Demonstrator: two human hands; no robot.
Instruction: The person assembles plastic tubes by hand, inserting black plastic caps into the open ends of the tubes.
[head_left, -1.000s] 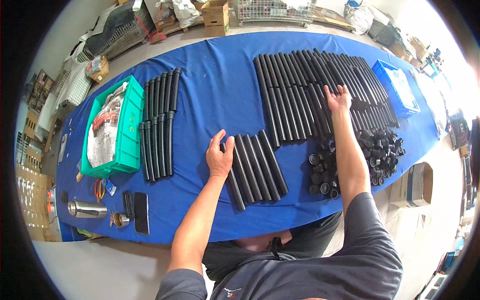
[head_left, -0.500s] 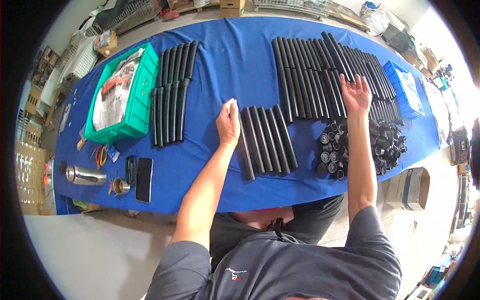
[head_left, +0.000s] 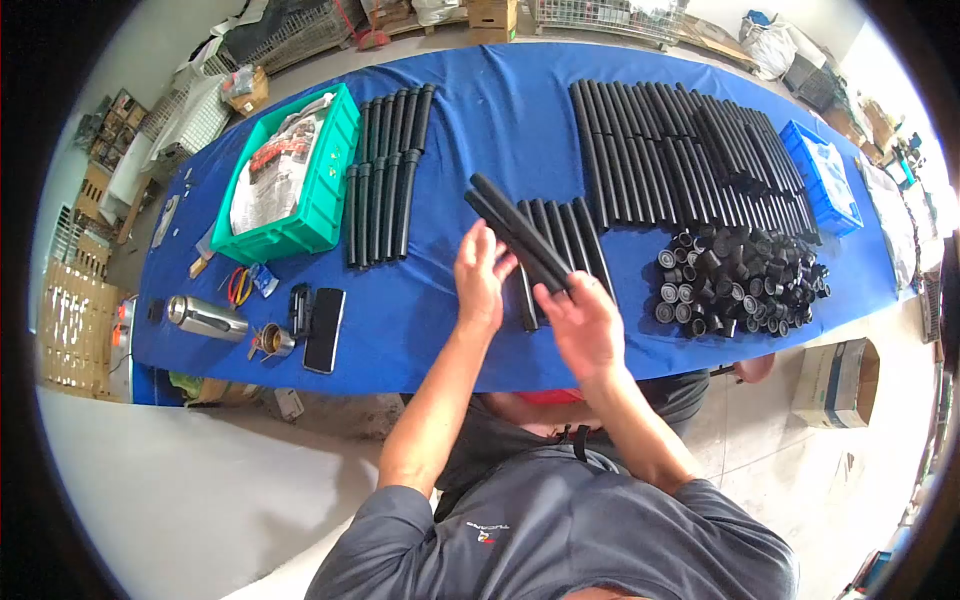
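While both hands are raised just above the table, the right hand (head_left: 588,325) is closed around the near end of two black tubes (head_left: 515,230) lifted together, which slant up and away to the left. The left hand (head_left: 481,275) is half open, fingers curled against the side of the same pair about midway along, touching rather than fully clasping them.

Directly beneath the lifted pair, a short row of black tubes (head_left: 570,240) lies side by side on the blue table (head_left: 480,110). Just to the right of that row sits a heap of small black caps (head_left: 740,275), packed close together. Beyond the caps and the short row, a wide bank of long tubes (head_left: 690,150) stretches across the far right of the table, and a blue tray (head_left: 825,175) lies beside it at the far right edge.

To the left, well apart from the hands, another set of tubes (head_left: 385,175) lies in two rows next to a green crate (head_left: 325,190) holding printed paper. Near the table's left front edge are a dark phone (head_left: 324,316), a steel flask (head_left: 205,318) on its side and a small metal cup (head_left: 272,341).
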